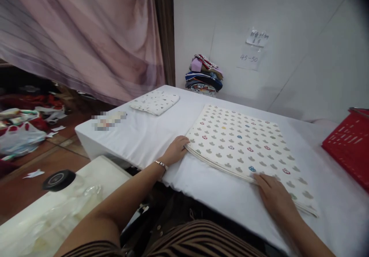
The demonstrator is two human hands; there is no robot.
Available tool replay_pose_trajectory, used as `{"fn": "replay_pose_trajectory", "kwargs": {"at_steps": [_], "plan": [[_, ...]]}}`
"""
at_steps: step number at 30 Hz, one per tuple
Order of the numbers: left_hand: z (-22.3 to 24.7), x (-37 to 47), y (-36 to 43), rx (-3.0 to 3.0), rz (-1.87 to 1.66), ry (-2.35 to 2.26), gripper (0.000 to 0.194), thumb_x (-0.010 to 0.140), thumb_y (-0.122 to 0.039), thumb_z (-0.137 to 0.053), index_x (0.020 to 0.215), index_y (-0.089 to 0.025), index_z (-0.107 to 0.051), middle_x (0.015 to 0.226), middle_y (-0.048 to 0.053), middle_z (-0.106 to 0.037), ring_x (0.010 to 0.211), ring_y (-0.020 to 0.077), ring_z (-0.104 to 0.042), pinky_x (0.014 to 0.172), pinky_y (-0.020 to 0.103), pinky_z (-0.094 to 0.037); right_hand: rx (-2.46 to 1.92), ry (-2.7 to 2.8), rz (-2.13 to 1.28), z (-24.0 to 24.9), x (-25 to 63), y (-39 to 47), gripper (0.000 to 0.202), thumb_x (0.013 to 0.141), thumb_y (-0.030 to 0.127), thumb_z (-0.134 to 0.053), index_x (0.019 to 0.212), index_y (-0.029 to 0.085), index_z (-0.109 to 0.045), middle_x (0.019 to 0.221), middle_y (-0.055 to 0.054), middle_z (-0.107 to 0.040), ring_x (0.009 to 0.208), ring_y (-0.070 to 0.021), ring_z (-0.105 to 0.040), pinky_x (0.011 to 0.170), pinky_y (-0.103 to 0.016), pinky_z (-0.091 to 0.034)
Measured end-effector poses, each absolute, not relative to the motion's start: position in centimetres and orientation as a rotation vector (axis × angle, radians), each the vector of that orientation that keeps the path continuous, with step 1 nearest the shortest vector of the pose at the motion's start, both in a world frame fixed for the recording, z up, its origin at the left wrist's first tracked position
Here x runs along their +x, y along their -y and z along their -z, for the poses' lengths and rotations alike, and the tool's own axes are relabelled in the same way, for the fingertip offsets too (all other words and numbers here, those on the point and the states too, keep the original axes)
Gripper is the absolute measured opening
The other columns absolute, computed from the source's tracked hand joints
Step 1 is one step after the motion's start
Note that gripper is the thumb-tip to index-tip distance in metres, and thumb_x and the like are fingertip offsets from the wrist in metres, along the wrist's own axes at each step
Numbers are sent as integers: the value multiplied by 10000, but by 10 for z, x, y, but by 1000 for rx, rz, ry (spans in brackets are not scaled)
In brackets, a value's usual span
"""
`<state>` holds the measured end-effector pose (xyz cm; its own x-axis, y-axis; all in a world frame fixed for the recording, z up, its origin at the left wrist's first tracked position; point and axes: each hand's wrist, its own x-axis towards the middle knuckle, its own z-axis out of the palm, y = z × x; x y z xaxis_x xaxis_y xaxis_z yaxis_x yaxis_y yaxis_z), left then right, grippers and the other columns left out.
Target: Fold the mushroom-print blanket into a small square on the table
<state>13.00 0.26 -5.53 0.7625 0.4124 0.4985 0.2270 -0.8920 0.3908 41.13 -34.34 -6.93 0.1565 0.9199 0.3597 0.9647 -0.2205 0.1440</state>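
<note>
A folded cream cloth (236, 143) printed with grey mushroom-like shapes and a few red, blue and yellow ones lies flat on the white-covered table. Its layered edge faces me. My left hand (175, 149), with a bracelet at the wrist, is closed on the cloth's near left corner, fingertips on top. Along the near edge, toward the right, my right hand (273, 193) grips the layers; its thumb is hidden. A smaller folded white cloth (155, 102) with tiny dark prints rests farther off at the left.
A stack of folded fabrics (204, 76) stands by the wall at the table's far side. The red basket (350, 145) is at the right. Left of me, a white surface (25, 220) holds a black round lid (59, 180) and clear plastic. Plastic bags (21, 137) lie on the floor.
</note>
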Motion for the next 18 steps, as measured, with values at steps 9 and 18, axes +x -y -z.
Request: {"fn": "replay_pose_trajectory", "kwargs": {"at_steps": [9, 18], "plan": [[52, 127, 2, 2664, -810, -541, 244, 750, -68, -513, 925, -189, -633, 1092, 77, -575, 1078, 194, -509, 952, 358, -454, -2178, 2103, 449, 53, 344, 249, 384, 849, 46, -380, 1162, 158, -572, 1084, -105, -606, 956, -218, -533, 812, -331, -411], [46, 117, 13, 2400, -884, -962, 284, 704, -93, -521, 958, -188, -604, 998, 42, -612, 981, 186, -550, 909, 342, -455, -2195, 2140, 269, 42, 305, 200, 326, 833, 31, -402, 1082, 150, -575, 1016, -84, -585, 907, -210, -500, 778, -311, -368]]}}
